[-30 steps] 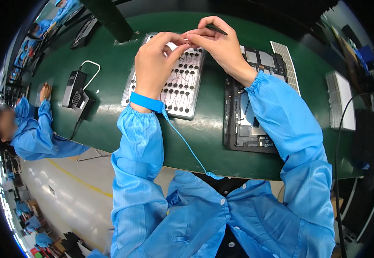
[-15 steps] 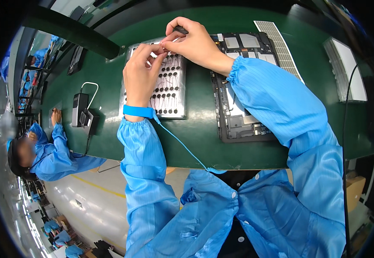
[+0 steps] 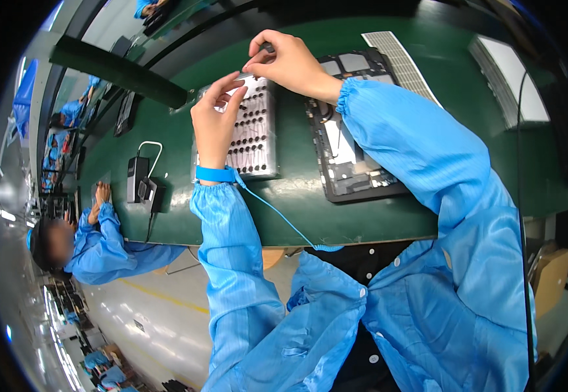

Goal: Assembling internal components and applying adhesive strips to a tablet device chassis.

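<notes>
1. The left grip [image 3: 216,127] is over the tray [image 3: 271,147], its thumb and fingertips parted by a narrow gap; I cannot see anything surely held there.
2. The right grip [image 3: 289,63], just to the right of the left one, has a small dark object [image 3: 267,48] among its bent fingers. Whether its fingertips also pinch a tiny part, I cannot tell.
3. The round black parts [image 3: 253,148] lie in rows in the tray, under and to the right of the left grip, on the green desk [image 3: 284,219].
4. Each part seems very light and its body rather stiff, but the thin wires [image 3: 246,159] look soft and could tangle or tear.
5. I think the round edge is the better place to take it, gently, because pulling a wire may break it.
6. The opened device [image 3: 362,188], nearer to the body than the right grip, looks fragile inside; its outer frame seems the safer hold.
</notes>
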### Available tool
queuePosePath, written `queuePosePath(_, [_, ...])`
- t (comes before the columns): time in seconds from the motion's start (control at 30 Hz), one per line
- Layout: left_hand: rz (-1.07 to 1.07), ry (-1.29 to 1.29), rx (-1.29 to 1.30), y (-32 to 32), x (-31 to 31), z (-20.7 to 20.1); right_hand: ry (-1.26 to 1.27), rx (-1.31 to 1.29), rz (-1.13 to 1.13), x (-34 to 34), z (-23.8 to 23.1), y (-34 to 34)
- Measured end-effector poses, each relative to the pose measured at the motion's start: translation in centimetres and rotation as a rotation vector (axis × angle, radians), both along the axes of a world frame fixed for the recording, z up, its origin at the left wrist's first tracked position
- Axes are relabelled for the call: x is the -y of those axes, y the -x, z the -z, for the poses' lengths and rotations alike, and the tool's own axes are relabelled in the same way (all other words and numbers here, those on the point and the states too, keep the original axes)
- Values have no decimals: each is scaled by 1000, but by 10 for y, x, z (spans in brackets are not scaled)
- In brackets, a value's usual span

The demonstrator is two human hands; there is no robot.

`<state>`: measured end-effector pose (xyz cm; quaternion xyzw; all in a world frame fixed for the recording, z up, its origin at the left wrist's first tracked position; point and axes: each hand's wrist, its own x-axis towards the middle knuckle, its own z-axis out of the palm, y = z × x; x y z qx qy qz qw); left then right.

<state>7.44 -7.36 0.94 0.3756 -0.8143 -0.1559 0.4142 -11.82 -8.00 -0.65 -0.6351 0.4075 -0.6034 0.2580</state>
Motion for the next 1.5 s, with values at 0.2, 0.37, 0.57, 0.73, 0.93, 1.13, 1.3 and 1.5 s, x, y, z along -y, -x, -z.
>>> queuePosePath(0.2, [86,33,-172,54,-29,-28,-35,58,-131,-45,-30,41])
queuePosePath(0.37, [182,32,-268,103,-36,-41,-98,289,-140,-83,-39,103])
queuePosePath(0.57, [500,-227,-536,171,-49,-23,-189,389,-192,-122,-11,151])
queuePosePath(0.73, [504,-261,-481,185,-47,-6,-192,516,-245,-133,3,165])
queuePosePath(0.93, [356,47,-191,180,-46,-3,-227,418,-107,-131,17,163])
queuePosePath(1.13, [289,166,-104,177,-38,4,22,-139,518,-114,33,175])
queuePosePath(1.3, [274,4,-103,175,-33,14,-189,-284,506,-94,45,162])
queuePosePath(1.5, [349,-11,-12,187,-18,20,-80,-229,470,-88,58,185])
